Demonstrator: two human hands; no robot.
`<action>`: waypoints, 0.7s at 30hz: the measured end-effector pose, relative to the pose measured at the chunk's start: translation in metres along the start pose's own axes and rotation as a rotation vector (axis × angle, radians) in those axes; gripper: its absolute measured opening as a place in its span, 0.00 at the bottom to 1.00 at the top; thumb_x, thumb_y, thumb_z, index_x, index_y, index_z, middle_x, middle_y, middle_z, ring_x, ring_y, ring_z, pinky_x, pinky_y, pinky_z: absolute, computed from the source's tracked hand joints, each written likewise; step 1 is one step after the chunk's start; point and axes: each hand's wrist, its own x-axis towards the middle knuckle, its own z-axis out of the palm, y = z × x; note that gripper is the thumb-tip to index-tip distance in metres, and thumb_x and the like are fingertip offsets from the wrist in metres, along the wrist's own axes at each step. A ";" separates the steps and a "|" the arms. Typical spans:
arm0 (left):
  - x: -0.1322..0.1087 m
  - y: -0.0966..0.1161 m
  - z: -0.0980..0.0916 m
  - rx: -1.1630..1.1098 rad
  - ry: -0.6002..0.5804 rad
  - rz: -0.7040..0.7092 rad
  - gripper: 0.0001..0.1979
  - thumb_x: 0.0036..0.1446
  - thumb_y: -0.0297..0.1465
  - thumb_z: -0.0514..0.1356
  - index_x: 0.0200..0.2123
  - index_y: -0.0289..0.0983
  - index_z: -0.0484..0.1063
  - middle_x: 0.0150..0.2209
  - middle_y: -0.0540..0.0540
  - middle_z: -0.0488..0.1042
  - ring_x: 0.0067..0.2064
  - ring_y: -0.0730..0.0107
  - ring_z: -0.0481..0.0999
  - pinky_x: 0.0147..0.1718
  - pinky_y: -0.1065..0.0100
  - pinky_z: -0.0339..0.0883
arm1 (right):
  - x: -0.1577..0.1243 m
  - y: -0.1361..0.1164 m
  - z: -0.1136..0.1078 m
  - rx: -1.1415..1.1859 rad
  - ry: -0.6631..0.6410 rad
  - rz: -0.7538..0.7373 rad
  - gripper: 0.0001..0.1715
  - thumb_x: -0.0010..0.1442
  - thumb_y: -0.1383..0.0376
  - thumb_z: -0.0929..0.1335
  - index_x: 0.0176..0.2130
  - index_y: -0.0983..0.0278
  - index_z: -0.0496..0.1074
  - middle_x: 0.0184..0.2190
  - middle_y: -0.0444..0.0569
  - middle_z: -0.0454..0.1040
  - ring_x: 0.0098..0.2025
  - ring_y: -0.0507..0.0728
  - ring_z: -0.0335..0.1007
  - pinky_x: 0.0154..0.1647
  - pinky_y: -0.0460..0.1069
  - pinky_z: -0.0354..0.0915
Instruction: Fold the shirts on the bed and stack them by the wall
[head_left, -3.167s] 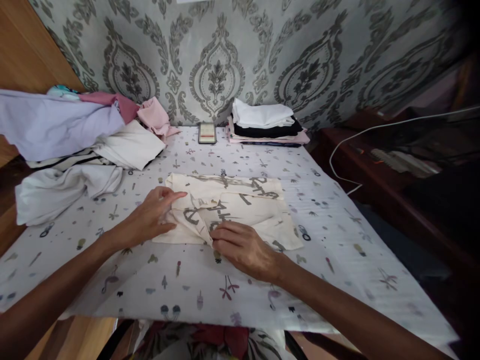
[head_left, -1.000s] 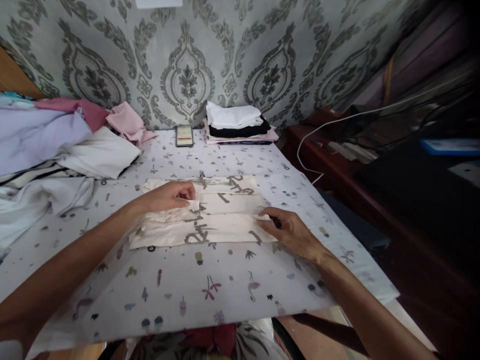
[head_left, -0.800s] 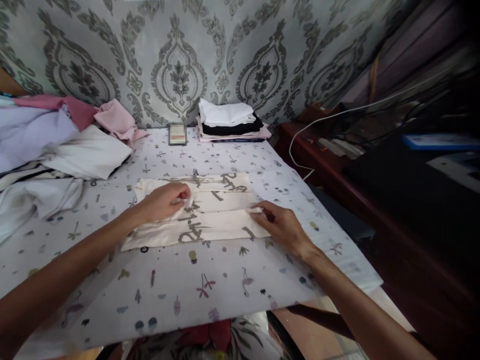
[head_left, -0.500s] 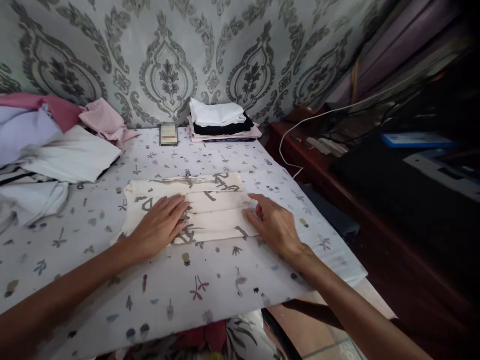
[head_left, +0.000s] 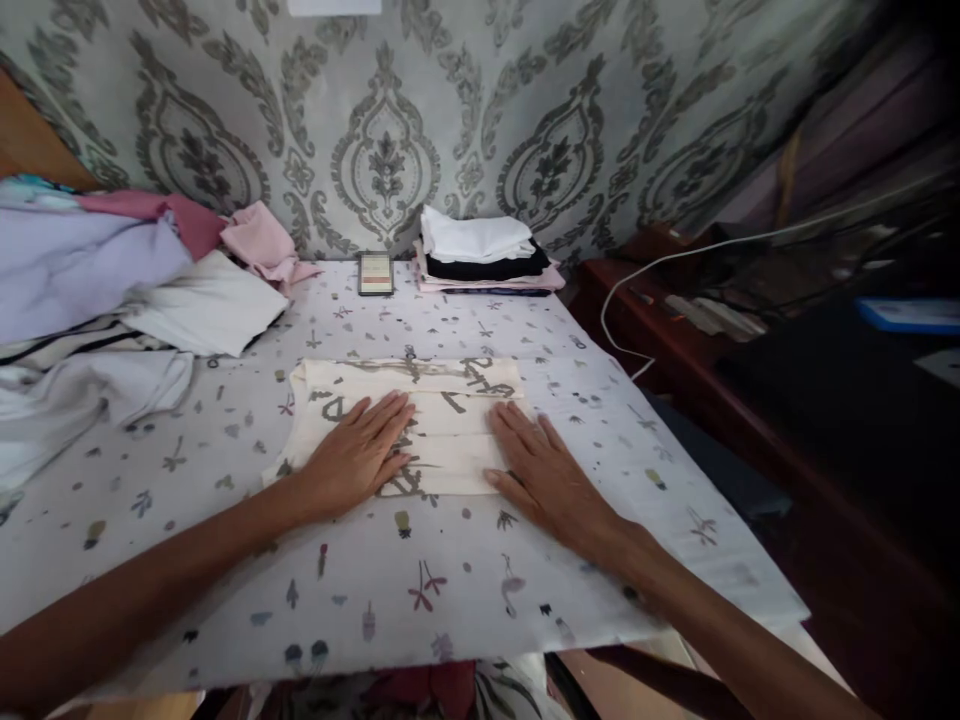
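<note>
A cream garment with dark lettering (head_left: pixel 442 425) lies folded into a flat rectangle in the middle of a table covered by a white patterned sheet (head_left: pixel 420 590). My left hand (head_left: pixel 358 457) rests palm down on the garment's left half, fingers stretched out. My right hand (head_left: pixel 544 478) lies flat on the garment's right edge, fingers spread and partly on the sheet. Neither hand holds anything.
A loose heap of lilac, white, striped and pink clothes (head_left: pixel 112 300) fills the table's left side. A neat stack of folded clothes (head_left: pixel 480 252) and a small phone-like object (head_left: pixel 375 273) sit by the patterned wall. A dark wooden bench with a white cable (head_left: pixel 645 300) stands right.
Both hands were pinching and tucking the garment's folds a second ago. They have since let go and now lie flat on it, with the garment folded narrower than at first.
</note>
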 end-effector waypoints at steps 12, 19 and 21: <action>-0.018 -0.024 -0.009 -0.050 -0.078 -0.270 0.42 0.67 0.56 0.37 0.73 0.34 0.41 0.75 0.38 0.39 0.75 0.53 0.36 0.71 0.49 0.36 | 0.061 0.018 0.008 0.016 0.021 0.176 0.45 0.70 0.44 0.49 0.73 0.69 0.47 0.73 0.61 0.48 0.75 0.65 0.40 0.72 0.68 0.42; -0.005 -0.058 -0.028 -0.009 0.058 -0.385 0.34 0.71 0.46 0.37 0.72 0.31 0.45 0.74 0.37 0.42 0.75 0.56 0.38 0.71 0.48 0.37 | 0.097 -0.069 -0.004 0.174 -0.041 -0.055 0.45 0.71 0.45 0.49 0.73 0.71 0.45 0.74 0.59 0.40 0.76 0.64 0.31 0.74 0.65 0.36; -0.004 -0.070 -0.023 0.033 0.052 -0.403 0.34 0.71 0.44 0.38 0.71 0.28 0.50 0.73 0.34 0.47 0.74 0.53 0.41 0.70 0.46 0.38 | 0.111 -0.091 0.002 0.220 -0.076 -0.154 0.47 0.70 0.44 0.50 0.73 0.73 0.45 0.74 0.60 0.39 0.76 0.63 0.30 0.74 0.63 0.35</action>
